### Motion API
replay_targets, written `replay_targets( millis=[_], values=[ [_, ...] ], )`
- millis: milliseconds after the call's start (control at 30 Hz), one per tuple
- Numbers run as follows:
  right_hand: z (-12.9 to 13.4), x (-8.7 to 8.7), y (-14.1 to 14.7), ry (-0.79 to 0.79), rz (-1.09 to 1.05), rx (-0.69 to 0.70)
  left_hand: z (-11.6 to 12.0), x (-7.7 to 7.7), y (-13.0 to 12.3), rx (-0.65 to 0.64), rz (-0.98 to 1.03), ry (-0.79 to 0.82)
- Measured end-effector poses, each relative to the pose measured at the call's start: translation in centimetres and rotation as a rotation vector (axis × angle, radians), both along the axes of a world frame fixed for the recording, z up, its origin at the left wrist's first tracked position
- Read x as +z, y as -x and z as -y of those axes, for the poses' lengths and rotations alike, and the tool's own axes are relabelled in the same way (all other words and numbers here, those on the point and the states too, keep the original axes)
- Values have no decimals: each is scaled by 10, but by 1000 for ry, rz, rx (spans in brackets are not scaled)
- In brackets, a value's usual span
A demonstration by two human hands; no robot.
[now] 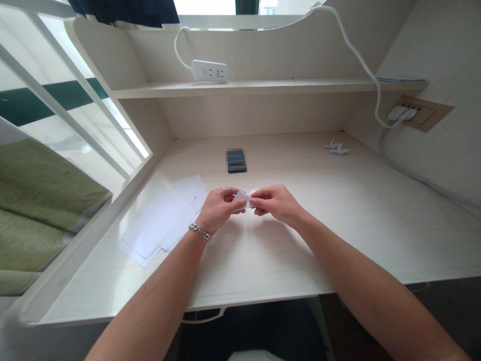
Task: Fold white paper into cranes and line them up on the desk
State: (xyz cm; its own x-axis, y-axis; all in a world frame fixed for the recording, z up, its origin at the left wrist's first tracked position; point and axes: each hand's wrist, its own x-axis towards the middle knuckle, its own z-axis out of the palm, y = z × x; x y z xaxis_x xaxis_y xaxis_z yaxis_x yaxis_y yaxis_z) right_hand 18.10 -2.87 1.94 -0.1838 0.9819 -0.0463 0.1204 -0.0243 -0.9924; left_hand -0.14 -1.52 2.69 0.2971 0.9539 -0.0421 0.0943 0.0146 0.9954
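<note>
A small folded piece of white paper [242, 196] is held just above the desk, between my two hands. My left hand [221, 206] pinches its left side, with the thumb across the front; a ring and a chain bracelet show on this hand and wrist. At the paper's right edge, my right hand [276, 201] grips it between thumb and fingers. White paper sheets [165, 215] lie overlapping on the desk to the left of my left hand. Two small folded paper cranes [339, 150] rest at the back right.
A dark rectangular object [236, 160] lies on the pale desk [376, 220] beyond my hands. A white power strip [209, 71] sits on the shelf [270, 87]. Its white cable hangs by the wall socket [421, 113] at right. Bed rails [71, 118] stand at left.
</note>
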Motion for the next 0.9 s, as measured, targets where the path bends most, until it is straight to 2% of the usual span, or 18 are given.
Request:
replay_targets(
  millis=[233,467,700,900],
  values=[
    [-2,0,-4,41,-56,16,-2,0,2,27,5,-11],
    [-4,2,-9,80,-89,-33,-3,1,6,71,21,8],
    [-2,0,-7,26,-46,22,-1,4,4,64,-7,4],
    [-2,3,-6,82,-107,-2,-2,3,5,40,5,-12]
  ],
)
